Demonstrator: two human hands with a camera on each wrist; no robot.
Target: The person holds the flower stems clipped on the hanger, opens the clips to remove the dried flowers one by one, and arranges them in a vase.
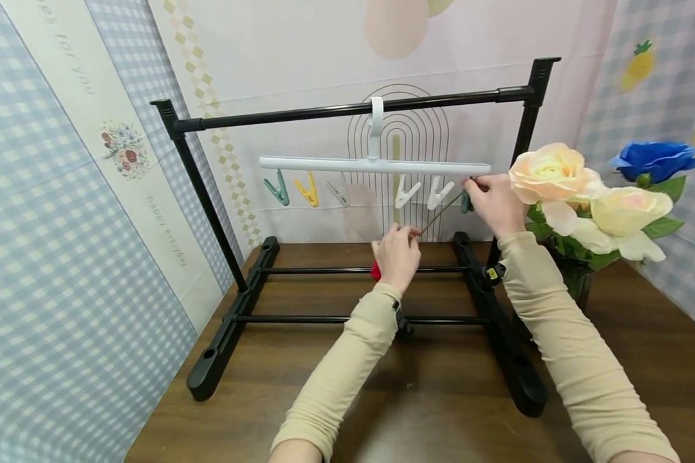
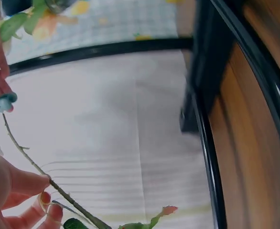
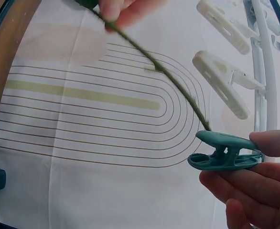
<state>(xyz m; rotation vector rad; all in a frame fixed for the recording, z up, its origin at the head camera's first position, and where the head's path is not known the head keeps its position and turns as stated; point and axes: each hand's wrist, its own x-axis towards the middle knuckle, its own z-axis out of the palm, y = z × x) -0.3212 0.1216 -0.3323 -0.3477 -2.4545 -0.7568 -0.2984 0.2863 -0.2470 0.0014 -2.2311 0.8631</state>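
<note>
My left hand point(image 1: 398, 256) pinches the thin stem point(image 2: 59, 188) of a flower between thumb and fingertips. A red bloom point(image 1: 375, 271) shows just beside that hand, mostly hidden by it. My right hand point(image 1: 496, 202) holds a dark green clothespin point(image 3: 226, 151) at the right end of a white hanger point(image 1: 324, 164), thumb above and fingers below. Stretching up and right between the hands, the stem's bare tip meets the clothespin; whether it is clamped there I cannot tell. Two white clothespins point(image 1: 407, 191) hang to the left of my right hand.
The hanger hooks over a black rack's top bar point(image 1: 301, 116). Green point(image 1: 277, 188), yellow point(image 1: 307, 189) and grey point(image 1: 338, 190) clothespins hang on its left half. A vase of artificial flowers point(image 1: 608, 199) stands at right, close to my right forearm. The rack's feet point(image 1: 208, 373) rest on a wooden table.
</note>
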